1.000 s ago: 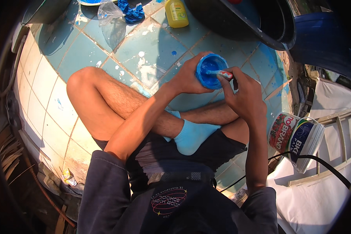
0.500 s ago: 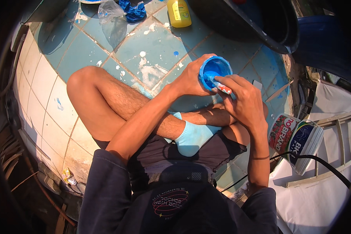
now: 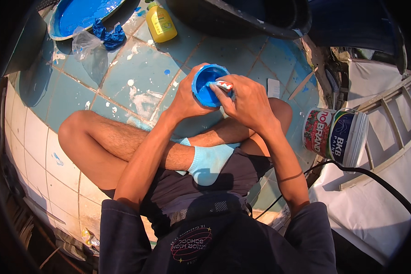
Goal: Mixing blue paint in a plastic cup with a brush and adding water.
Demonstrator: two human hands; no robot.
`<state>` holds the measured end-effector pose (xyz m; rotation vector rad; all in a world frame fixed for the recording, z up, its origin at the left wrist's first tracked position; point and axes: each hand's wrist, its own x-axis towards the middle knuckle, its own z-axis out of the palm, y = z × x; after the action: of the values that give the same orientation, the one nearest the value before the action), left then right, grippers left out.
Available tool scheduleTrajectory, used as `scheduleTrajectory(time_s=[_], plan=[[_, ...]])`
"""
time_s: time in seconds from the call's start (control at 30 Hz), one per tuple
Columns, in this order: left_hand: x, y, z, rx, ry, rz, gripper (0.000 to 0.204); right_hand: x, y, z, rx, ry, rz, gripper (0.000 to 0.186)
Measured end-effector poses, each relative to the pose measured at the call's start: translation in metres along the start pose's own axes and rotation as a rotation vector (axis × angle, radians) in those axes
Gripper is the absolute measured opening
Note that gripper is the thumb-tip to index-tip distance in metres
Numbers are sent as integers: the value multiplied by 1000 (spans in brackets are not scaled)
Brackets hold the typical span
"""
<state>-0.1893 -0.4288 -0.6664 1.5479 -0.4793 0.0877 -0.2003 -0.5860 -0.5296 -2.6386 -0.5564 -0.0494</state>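
My left hand [image 3: 187, 97] wraps round the side of a blue plastic cup [image 3: 197, 86], which is tipped so its mouth faces up toward me. Blue paint coats the inside. Between the thumb and fingers of my right hand [image 3: 249, 101] is a short stick-like tool [image 3: 223, 85] with a red-and-white upper part. Its lower part, smeared light blue, reaches into the cup; the tip is hard to make out against the paint. Both hands are above my crossed legs, close together at the cup's rim.
Ahead on the paint-spotted tiles are a tray of blue paint [image 3: 59, 34], a clear plastic bag [image 3: 87, 48], a crumpled blue wrapper [image 3: 109, 35] and a yellow bottle [image 3: 160, 23]. A large black basin [image 3: 242, 28] stands beyond. To my right lie a paint bucket [image 3: 335, 137] and a black cable [image 3: 365, 183].
The view has shifted, so more of the blue paint tray shows at the far left. The tool's handle has swung within the cup and now lies flatter across its rim. Both grips stay the same.
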Motion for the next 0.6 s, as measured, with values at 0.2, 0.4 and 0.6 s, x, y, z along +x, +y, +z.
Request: scheduleTrajectory(time_s=[0.2, 0.4, 0.6], plan=[[1, 6, 6, 5, -9, 15, 96, -6, 3, -4, 206, -85, 107, 23], [-6, 3, 2, 13, -19, -1, 94, -5, 4, -11, 307, -29, 198, 27], [-4, 7, 7, -37, 44, -4, 92, -6, -4, -21, 213, 58, 74, 23]])
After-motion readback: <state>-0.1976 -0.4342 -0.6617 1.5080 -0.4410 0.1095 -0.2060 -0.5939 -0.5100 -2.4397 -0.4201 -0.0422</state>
